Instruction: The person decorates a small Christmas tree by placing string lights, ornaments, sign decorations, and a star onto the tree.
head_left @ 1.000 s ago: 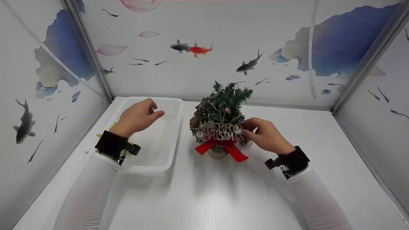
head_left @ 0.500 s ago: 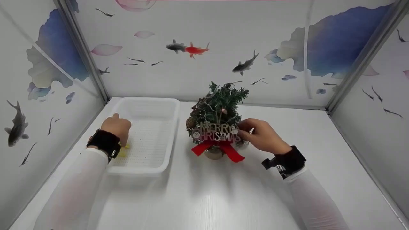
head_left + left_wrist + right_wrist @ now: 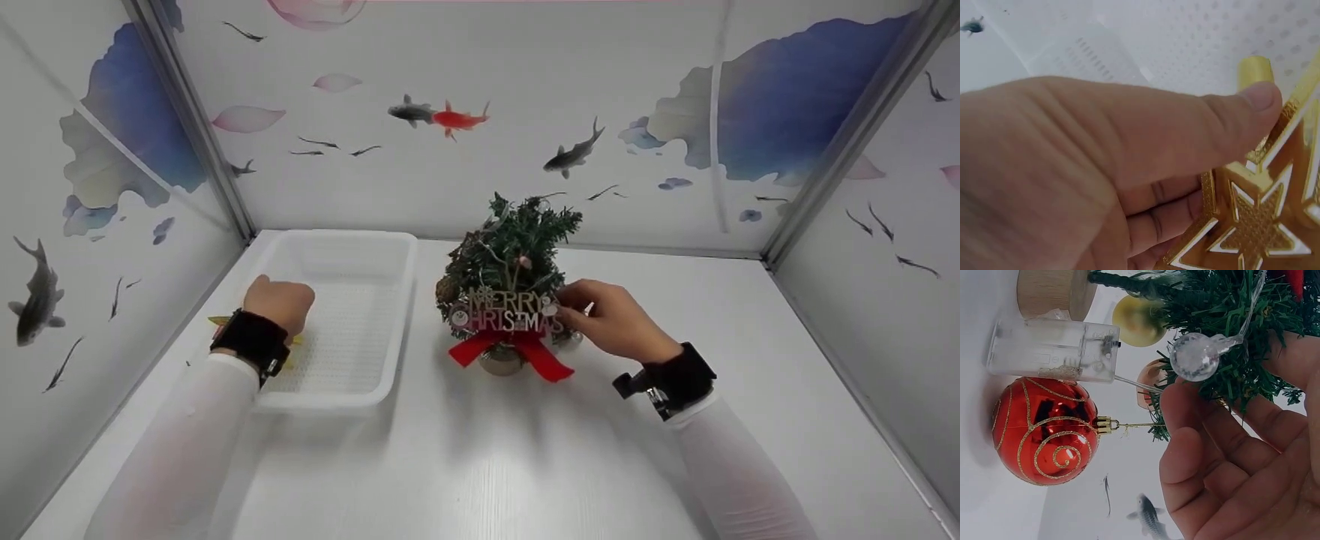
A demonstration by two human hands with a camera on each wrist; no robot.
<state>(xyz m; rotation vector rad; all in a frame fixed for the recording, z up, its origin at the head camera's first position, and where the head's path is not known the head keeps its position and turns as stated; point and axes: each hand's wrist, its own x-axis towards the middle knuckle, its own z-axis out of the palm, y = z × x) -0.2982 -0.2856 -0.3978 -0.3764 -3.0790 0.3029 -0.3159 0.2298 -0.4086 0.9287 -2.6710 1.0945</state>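
Observation:
My left hand (image 3: pixel 281 304) is over the left side of a white plastic basket (image 3: pixel 410 300). It pinches a shiny gold star tree topper (image 3: pixel 1258 225), thumb on the front and fingers behind; in the head view the hand and wrist strap hide most of the star. A small tabletop Christmas tree (image 3: pixel 544 229) stands right of the basket, bearing a "Merry Christmas" sign (image 3: pixel 510 311) and a red bow (image 3: pixel 551 367). My right hand (image 3: pixel 611 319) holds the tree's right side, its fingers among the green branches in the right wrist view.
On the tree's far side hang a red bauble (image 3: pixel 1053 430) with gold swirls and a gold bauble (image 3: pixel 1139 320). A clear battery box (image 3: pixel 1053 349) sits by the wooden base (image 3: pixel 1055 292). White panels (image 3: pixel 480 187) printed with fish wall in the table.
My left hand has come down and left from above the basket, and now holds the star tree topper. My right hand stays at the tree. The head view has shifted slightly.

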